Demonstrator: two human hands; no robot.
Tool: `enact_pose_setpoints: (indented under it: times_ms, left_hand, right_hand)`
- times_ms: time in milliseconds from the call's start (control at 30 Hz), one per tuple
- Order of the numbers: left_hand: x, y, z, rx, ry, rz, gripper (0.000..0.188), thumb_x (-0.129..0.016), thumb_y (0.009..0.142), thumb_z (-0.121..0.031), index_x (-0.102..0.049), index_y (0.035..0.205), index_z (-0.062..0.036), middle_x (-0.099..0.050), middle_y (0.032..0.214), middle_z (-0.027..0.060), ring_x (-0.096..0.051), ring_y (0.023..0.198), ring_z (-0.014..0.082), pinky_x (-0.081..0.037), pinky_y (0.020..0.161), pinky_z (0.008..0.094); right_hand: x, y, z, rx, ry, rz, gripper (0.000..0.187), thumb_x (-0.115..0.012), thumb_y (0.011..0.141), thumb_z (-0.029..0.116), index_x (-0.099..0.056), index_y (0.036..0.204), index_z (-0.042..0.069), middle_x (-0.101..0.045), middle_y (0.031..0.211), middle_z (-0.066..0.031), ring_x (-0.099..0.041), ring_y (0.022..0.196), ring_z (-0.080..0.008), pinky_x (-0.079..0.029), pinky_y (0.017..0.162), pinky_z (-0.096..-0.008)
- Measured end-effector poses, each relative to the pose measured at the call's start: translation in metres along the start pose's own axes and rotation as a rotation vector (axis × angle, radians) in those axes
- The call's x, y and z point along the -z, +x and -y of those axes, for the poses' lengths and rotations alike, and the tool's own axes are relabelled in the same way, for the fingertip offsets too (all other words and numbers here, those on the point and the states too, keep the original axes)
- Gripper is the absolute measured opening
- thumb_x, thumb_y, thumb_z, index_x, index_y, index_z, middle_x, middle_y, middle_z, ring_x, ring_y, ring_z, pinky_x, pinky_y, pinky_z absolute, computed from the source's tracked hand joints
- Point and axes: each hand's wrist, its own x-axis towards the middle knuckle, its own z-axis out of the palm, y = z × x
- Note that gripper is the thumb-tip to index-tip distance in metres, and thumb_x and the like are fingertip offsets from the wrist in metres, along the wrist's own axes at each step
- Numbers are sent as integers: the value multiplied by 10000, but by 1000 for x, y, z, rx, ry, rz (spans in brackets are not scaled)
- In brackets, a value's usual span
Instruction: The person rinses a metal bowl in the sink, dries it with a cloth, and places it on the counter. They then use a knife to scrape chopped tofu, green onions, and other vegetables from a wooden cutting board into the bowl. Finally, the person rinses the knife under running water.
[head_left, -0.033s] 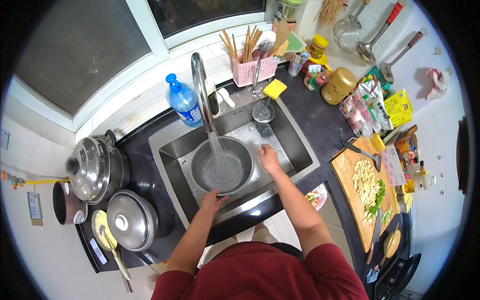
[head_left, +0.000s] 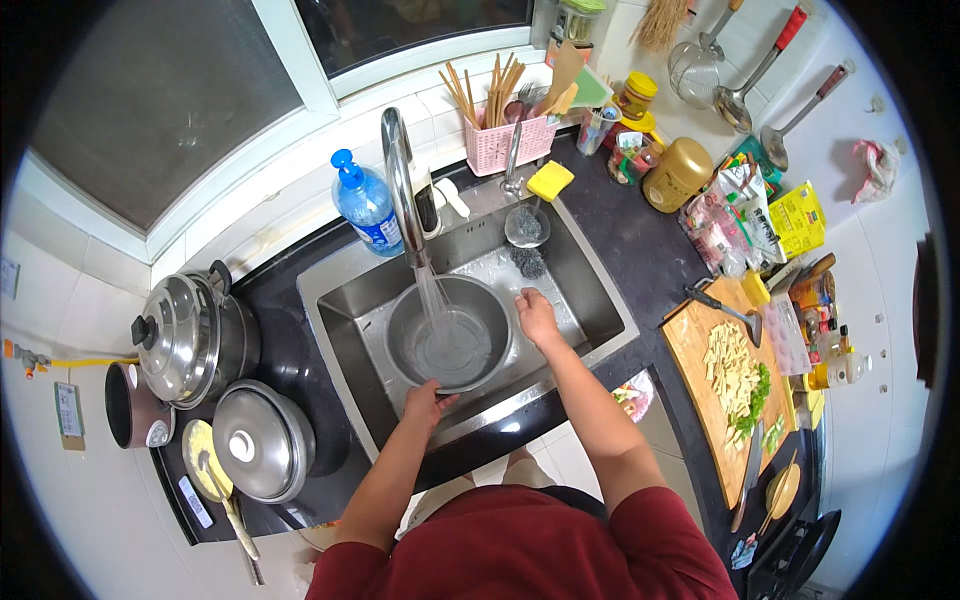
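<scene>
A round grey metal basin (head_left: 403,352) sits in the stainless steel sink (head_left: 350,375), with water running into it from the tall curved faucet (head_left: 398,165). My left hand (head_left: 426,404) grips the basin's near rim, its thumb on top. Just right of the basin, over the sink, is my right hand (head_left: 537,312); its fingers are loosely bent and slightly apart, with nothing visible in them. A dark scouring pad (head_left: 527,263) lies at the sink's far right, below a small strainer-like round dish (head_left: 527,226). On the sink's back edge rests a yellow sponge (head_left: 550,180).
A blue pump bottle (head_left: 367,205) stands behind the sink, near a pink utensil basket (head_left: 500,145). Lidded pots (head_left: 262,440) crowd the left counter. On the right, a wooden cutting board (head_left: 695,345) bears pale strips, chopped greens and a knife. Ladles (head_left: 735,105) hang on the wall.
The basin has shifted slightly to the right in the sink, with my left hand still on its rim. My right hand has barely moved.
</scene>
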Motion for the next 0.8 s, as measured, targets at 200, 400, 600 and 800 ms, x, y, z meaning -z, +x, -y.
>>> enact_pose_setpoints:
  times_ms: [200, 400, 600, 800]
  left_hand:
    - [-26, 3, -26, 32, -92, 9, 200, -505, 848, -14, -523, 1006, 108, -599, 1000, 198, -642, 826, 339, -613, 645, 419]
    - [5, -1, 0, 36, -187, -48, 178, -498, 877, -9, -539, 1033, 66, -605, 1021, 174, -631, 883, 321, -603, 689, 436]
    - [-5, 7, 0, 100, -188, 23, 199, -517, 862, -22, -502, 1029, 87, -584, 969, 160, -625, 815, 312, -601, 673, 442]
    - [2, -5, -18, -180, -144, 32, 261, -516, 847, 5, -462, 1093, 71, -583, 986, 158, -631, 796, 318, -605, 637, 429]
  right_hand:
    - [-10, 69, 15, 71, 89, 17, 359, -551, 906, 260, -601, 1117, -27, -637, 1067, -257, -596, 1056, -398, -457, 917, -436]
    - [-40, 130, 42, 47, 265, 30, 443, -579, 894, 311, -576, 1188, -20, -629, 1127, -234, -597, 1078, -357, -449, 927, -403]
    - [-61, 177, 53, -101, 444, 192, 420, -584, 919, 284, -516, 1221, 0, -605, 1007, -100, -582, 854, -185, -487, 713, -321]
    - [-42, 173, 87, -195, 835, 352, 267, -544, 944, 213, -548, 1115, 7, -592, 977, -81, -593, 857, -189, -511, 722, -307]
